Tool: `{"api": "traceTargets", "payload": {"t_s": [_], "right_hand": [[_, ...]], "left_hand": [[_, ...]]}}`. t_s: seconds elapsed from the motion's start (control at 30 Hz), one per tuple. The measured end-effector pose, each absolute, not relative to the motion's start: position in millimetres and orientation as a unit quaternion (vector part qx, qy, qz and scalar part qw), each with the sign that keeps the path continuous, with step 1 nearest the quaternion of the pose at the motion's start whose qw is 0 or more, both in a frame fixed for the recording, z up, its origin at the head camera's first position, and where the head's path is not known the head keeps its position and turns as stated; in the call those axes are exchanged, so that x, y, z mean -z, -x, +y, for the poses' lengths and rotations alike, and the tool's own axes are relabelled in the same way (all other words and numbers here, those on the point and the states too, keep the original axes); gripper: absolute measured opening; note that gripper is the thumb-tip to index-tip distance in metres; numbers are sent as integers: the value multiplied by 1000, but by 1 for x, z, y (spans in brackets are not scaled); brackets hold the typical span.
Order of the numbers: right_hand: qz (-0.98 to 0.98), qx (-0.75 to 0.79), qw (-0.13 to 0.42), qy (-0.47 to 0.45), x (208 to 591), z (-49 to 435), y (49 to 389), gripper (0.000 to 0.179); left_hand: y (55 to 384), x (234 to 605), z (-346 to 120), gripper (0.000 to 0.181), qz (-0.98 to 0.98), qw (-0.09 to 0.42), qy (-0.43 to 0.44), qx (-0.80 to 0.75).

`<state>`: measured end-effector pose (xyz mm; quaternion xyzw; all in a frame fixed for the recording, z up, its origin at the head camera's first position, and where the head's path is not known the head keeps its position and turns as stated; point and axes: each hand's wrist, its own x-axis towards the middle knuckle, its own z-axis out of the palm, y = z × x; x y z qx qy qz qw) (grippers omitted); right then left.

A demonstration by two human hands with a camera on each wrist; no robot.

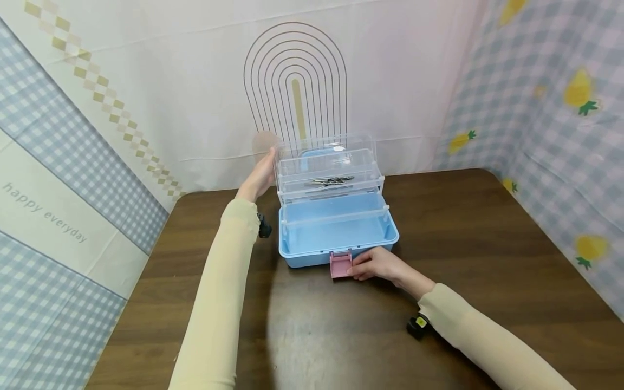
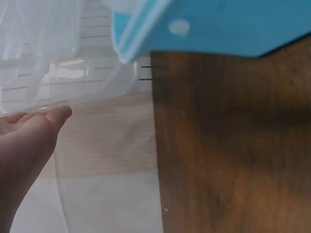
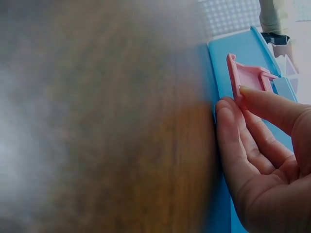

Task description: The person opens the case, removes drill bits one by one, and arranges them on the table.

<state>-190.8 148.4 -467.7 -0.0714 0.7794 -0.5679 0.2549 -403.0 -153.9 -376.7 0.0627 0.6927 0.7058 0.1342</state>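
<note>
A light blue storage box [image 1: 336,233] stands on the table with its clear lid [image 1: 358,142] raised. In its clear upper tray [image 1: 287,189] lie several thin dark metal rods [image 1: 330,180], too small to identify surely. My left hand [image 1: 260,176] touches the lid's left side with fingers extended; in the left wrist view, that hand [image 2: 29,141] lies against the lid's edge, its fingers partly hidden. At the box front, my right hand [image 1: 377,264] pinches the pink latch [image 1: 339,265], which hangs flipped outward. The right wrist view shows thumb and fingertips on the latch's edge [image 3: 234,77].
The dark brown wooden table [image 1: 312,330] extends around the box. A white patterned cloth [image 1: 205,97] hangs behind it, with checked cloth [image 1: 551,124] on the right side. Dark wrist devices [image 1: 416,326] are worn on both arms.
</note>
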Motion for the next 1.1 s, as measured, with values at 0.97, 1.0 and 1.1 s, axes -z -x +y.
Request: {"api": "traceTargets", "payload": {"t_s": [0.97, 1.0, 1.1], "right_hand": [[757, 585, 272, 102, 468, 146, 160, 24], [757, 585, 272, 101, 468, 146, 160, 24], [758, 585, 272, 97, 468, 146, 159, 26]], "left_hand": [[395, 436, -142, 63, 701, 145, -79, -693], [395, 439, -143, 63, 698, 147, -82, -696], [395, 445, -144, 61, 684, 153, -89, -708]]}}
